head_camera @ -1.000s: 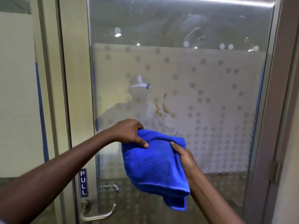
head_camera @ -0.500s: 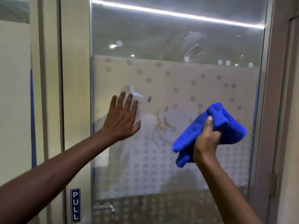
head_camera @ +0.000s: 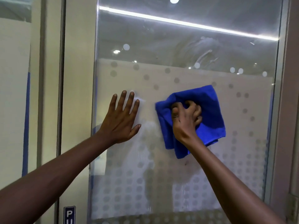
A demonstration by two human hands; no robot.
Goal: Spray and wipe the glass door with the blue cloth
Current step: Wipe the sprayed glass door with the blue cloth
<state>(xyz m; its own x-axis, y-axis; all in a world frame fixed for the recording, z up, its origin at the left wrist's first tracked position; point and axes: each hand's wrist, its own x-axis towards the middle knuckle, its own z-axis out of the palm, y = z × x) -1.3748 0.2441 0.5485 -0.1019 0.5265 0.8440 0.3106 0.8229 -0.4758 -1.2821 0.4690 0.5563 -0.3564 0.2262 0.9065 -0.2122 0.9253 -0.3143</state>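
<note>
Now blue cloth (head_camera: 208,109) presses glass door (head_camera: 186,46).

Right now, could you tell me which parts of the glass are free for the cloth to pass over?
Free: the clear band above the frosted dots, below the light reflection, and the dotted stretch beneath both forearms. Crowded: mid-height, where the left hand lies flat beside the right hand bunching the blue cloth.

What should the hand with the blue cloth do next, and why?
Probably rub the blue cloth upward toward the white smears near the top right of the glass door. The right hand already presses the bunched cloth on the pane, the left hand lies flat on the glass as a brace, and those streaks above look unwiped.
</note>
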